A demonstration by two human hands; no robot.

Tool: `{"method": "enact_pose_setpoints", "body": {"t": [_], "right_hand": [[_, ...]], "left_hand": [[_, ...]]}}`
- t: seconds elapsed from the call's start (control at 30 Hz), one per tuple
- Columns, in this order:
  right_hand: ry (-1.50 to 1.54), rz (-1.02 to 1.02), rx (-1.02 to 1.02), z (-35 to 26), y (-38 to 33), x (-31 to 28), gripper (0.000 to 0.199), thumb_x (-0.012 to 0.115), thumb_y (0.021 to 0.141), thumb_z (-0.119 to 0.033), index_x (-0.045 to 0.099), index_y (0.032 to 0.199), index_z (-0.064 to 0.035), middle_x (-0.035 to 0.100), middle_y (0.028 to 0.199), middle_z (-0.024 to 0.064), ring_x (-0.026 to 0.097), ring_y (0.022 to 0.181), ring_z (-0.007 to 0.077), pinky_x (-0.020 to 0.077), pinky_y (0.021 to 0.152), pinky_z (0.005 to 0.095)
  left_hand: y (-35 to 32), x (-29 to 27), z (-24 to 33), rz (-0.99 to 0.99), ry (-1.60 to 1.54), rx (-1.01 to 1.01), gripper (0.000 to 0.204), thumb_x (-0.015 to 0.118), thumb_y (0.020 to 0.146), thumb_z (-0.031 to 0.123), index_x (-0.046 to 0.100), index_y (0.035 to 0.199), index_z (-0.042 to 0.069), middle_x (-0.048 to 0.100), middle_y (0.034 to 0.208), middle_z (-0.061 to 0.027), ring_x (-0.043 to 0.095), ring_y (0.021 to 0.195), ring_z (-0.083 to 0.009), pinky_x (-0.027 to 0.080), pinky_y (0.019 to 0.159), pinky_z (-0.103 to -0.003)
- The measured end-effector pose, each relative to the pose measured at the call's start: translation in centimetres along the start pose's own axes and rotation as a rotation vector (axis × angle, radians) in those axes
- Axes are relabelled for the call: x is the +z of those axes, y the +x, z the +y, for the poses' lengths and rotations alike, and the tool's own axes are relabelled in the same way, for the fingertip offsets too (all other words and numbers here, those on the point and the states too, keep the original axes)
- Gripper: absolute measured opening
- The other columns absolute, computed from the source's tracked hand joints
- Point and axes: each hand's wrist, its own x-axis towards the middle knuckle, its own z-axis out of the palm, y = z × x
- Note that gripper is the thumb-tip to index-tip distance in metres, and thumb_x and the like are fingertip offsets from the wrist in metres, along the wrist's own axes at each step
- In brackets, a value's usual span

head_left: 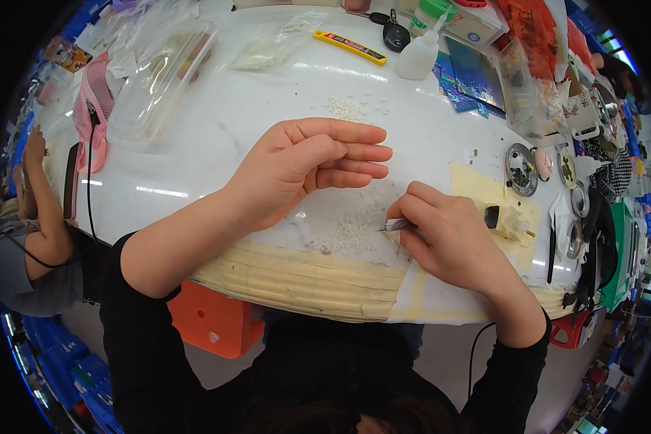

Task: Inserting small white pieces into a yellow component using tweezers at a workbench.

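Note:
My left hand (304, 163) hovers over the white table (217, 148) with its fingers stretched out to the right. Its thumb lies along the index finger, and I see nothing held in it. In my right hand (448, 231) is a small pair of metal tweezers (396, 224), mostly covered by the fingers, its tip pointing left. Below the left hand and beside that tip, a loose spread of tiny white bits (343, 230) lies on the table. Another scatter of white bits (346, 109) is beyond the left hand.
Farther off are a yellow cutter knife (349, 47), a white squeeze bottle (417, 58) and a clear plastic lid (163, 83). Right of my right hand lie yellow tape-covered sheeting (477, 189) and round metal dishes (521, 170). Another person's arm (47, 210) rests at far left.

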Motion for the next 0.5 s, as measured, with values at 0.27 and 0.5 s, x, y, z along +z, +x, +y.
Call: {"method": "enact_pose_setpoints", "body": {"t": [0.27, 0.5], "right_hand": [[0.014, -0.034, 0.006, -0.07, -0.03, -0.19, 0.015, 0.063, 0.079, -0.006, 0.058, 0.094, -0.0069, 0.056, 0.086, 0.0079, 0.061, 0.074, 0.0305, 0.0471, 0.061, 0.0412], [0.013, -0.011, 0.001, 0.02, 0.01, -0.06, 0.019, 0.065, 0.073, -0.001, 0.06, 0.091, -0.004, 0.056, 0.084, 0.0087, 0.063, 0.071, 0.0272, 0.0489, 0.061, 0.0375]], "left_hand": [[-0.23, 0.01, -0.07, -0.06, 0.057, 0.05, 0.041, 0.041, 0.093, 0.002, 0.053, 0.131, -0.005, 0.063, 0.123, -0.0208, 0.065, 0.11, -0.0256, 0.054, 0.094, -0.032], [-0.37, 0.31, 0.11, -0.066, 0.108, 0.075, 0.037, 0.047, 0.094, 0.0, 0.057, 0.129, -0.003, 0.064, 0.121, -0.0205, 0.067, 0.107, -0.0255, 0.056, 0.091, -0.032]]}}
